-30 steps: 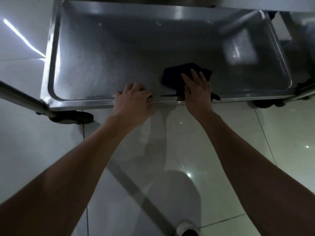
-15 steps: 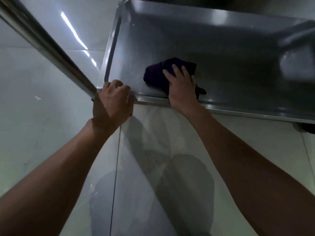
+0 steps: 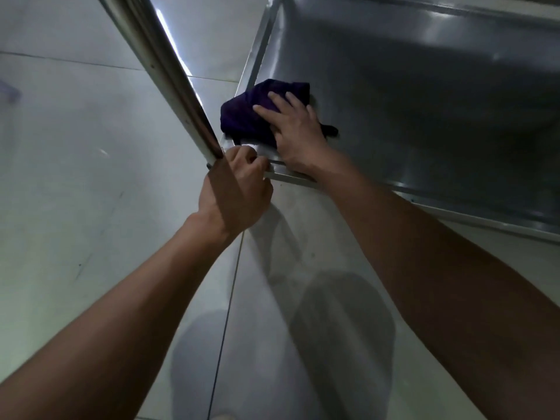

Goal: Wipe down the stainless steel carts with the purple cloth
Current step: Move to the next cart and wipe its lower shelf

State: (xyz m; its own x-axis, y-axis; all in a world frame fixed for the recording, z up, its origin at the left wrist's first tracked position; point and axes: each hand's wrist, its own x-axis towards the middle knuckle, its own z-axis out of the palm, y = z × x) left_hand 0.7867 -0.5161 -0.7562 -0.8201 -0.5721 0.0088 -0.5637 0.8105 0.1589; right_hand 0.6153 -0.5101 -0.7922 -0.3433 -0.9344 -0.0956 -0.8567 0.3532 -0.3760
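The stainless steel cart's bottom shelf (image 3: 409, 95) fills the upper right, a shallow tray with a raised rim. The purple cloth (image 3: 245, 116) lies bunched in the shelf's near left corner. My right hand (image 3: 295, 131) presses flat on the cloth with straight fingers. My left hand (image 3: 235, 189) grips the shelf's front rim at that corner, fingers curled over the edge, right where the cart's upright post (image 3: 163, 71) meets it.
Glossy pale floor tiles (image 3: 75, 192) lie to the left and below the cart. The upright post slants from the top edge down to the corner. My shadow falls on the floor between my forearms.
My right hand has slid the cloth leftward along the shelf into the near left corner. My left hand has shifted left along the rim to the post.
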